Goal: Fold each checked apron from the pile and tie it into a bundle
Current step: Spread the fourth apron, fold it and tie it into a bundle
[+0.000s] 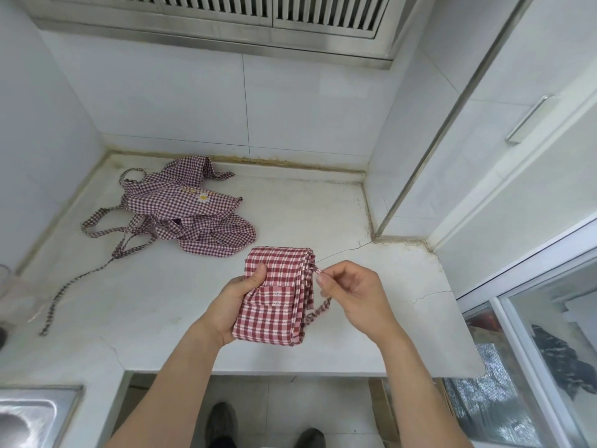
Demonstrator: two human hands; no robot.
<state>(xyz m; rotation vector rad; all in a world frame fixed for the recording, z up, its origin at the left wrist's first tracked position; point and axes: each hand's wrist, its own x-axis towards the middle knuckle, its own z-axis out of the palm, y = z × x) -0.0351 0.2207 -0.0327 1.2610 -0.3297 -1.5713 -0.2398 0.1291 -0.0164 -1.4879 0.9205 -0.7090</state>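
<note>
The folded apron (274,295) is gripped above the counter (323,221) by the left hand (235,302), thumb pressed on top so the folds are kept together. Its strap (318,310) is pinched by the right hand (352,295), presumably for tying. The pile (184,211) is left behind.

- Folded apron (274,295): red-and-white check, folded to a compact thick rectangle, patch pocket facing up, layered edges stacked along its right side. Held above the front of the counter.
- Its tie strap (318,310): comes off the right edge, hangs in a loose loop.
- Apron pile (190,215): smaller dark-red check, daisy motif, crumpled on the counter's back-left, straps trailing left and forward.
</note>
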